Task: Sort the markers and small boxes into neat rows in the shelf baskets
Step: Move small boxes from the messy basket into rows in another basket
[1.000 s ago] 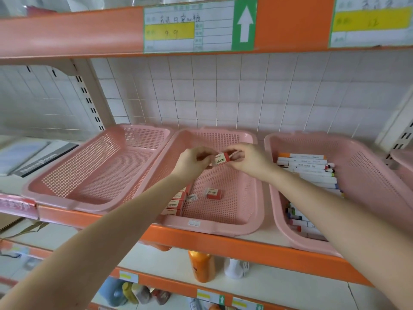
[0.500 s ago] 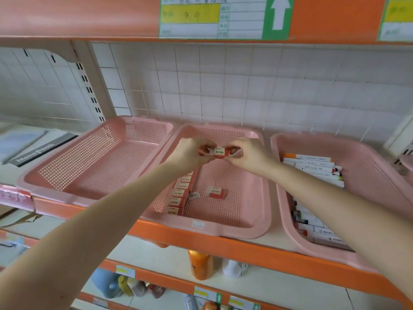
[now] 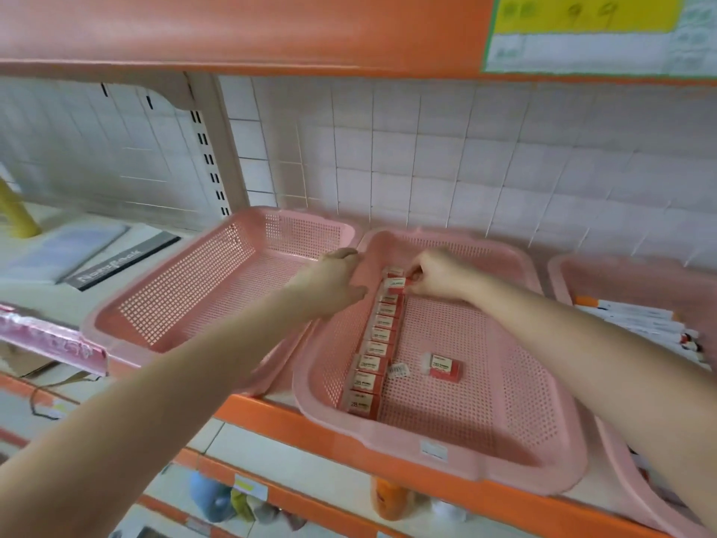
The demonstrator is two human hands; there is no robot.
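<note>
A: A white tiled wall stands behind an orange shelf [image 3: 271, 415] that carries three pink baskets. The middle basket [image 3: 446, 452] holds a row of small boxes [image 3: 378, 335] along its left wall. Why is the row there?

B: Probably because the wall keeps the boxes straight, so each new one only needs to be pushed against the last.

A: And the hands?

B: The right hand [image 3: 436, 279] is at the far end of the row, fingers closed on one small box [image 3: 395, 283], which sits on the row's end. The left hand [image 3: 333, 283] rests on the basket's left rim with fingers loosely curled; it holds nothing, perhaps only steadying the basket.

A: What is not yet sorted?

B: One loose box [image 3: 444, 367] lies alone on the basket floor, beside a small barcode sticker [image 3: 399, 370]. The markers [image 3: 640, 320] lie in the right basket [image 3: 620, 273]; the left basket [image 3: 186, 304] has nothing inside.

A: Any writing?

B: The box labels seem to read "2B"; the rest is too small. A dark book [image 3: 120, 262] shows "Notebook", blurred. The yellow sign [image 3: 589, 13] above shows "99".
</note>
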